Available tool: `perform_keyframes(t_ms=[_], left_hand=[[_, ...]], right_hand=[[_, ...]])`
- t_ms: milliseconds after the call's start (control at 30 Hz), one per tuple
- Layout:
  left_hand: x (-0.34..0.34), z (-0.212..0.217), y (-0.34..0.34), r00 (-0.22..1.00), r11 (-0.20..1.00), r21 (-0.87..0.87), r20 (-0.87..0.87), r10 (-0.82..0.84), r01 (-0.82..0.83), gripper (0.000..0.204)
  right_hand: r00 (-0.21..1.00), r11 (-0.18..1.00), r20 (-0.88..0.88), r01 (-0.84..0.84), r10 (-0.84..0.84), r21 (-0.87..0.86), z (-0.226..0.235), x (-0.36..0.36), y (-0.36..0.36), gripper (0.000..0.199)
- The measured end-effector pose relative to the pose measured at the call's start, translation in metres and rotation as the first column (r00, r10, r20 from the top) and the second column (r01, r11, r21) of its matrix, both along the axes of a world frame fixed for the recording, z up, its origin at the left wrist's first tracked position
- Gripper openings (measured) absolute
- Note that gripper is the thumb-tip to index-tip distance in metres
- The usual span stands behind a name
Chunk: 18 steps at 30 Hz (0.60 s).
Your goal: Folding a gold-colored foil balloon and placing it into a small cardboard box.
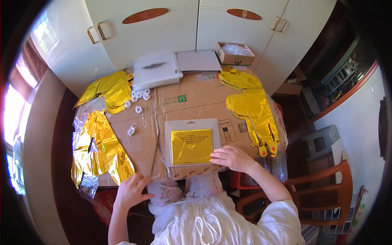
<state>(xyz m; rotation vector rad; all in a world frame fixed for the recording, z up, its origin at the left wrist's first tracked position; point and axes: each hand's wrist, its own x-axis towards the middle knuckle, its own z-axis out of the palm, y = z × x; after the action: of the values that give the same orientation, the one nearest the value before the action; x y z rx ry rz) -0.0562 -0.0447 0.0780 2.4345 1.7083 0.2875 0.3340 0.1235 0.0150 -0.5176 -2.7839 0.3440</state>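
Note:
A folded gold foil balloon [192, 149] with dark print lies on a white hang card [215, 126], perhaps inside a clear sleeve, on the cardboard in front of me. The fingertips of my right hand [234, 158] rest on its lower right edge, stretched out rather than gripping. Above the table's front edge, my left hand [132, 190] has its thumb apart from its curled fingers; I see nothing in it. Just beyond it is the tip of an unfolded gold foil sheet [100, 143]. Small white string coils [132, 130] lie farther up the cardboard.
Flat gold foil balloons lie at the far left [110, 87] and the right [250, 104]. At the back are a stack of clear-wrapped packets [157, 69], white cards [199, 61] and a small box [237, 59] of clear plastic pieces. A wooden chair [345, 183] stands at right.

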Motion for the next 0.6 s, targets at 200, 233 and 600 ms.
perform_keyframes(t_ms=[200, 233, 600], left_hand=[[-0.005, 0.017, 0.001, 0.931, 0.954, 0.0, -0.217, 0.292, -0.299, 0.052], [-0.013, 0.017, 0.001, 0.856, 0.907, 0.017, -0.322, 0.403, -0.421, 0.05], [0.051, -0.032, 0.025, 0.98, 0.983, 0.109, -0.146, -0.134, 0.15, 0.048]], right_hand=[[1.0, 1.0, -0.01, -0.01, 0.01, 0.028, -0.013, 0.003, -0.007, 0.036], [1.0, 0.999, -0.005, -0.014, 0.014, 0.031, -0.013, 0.005, -0.007, 0.035], [0.999, 0.998, 0.042, 0.002, -0.005, 0.059, -0.002, -0.01, -0.032, 0.055]])
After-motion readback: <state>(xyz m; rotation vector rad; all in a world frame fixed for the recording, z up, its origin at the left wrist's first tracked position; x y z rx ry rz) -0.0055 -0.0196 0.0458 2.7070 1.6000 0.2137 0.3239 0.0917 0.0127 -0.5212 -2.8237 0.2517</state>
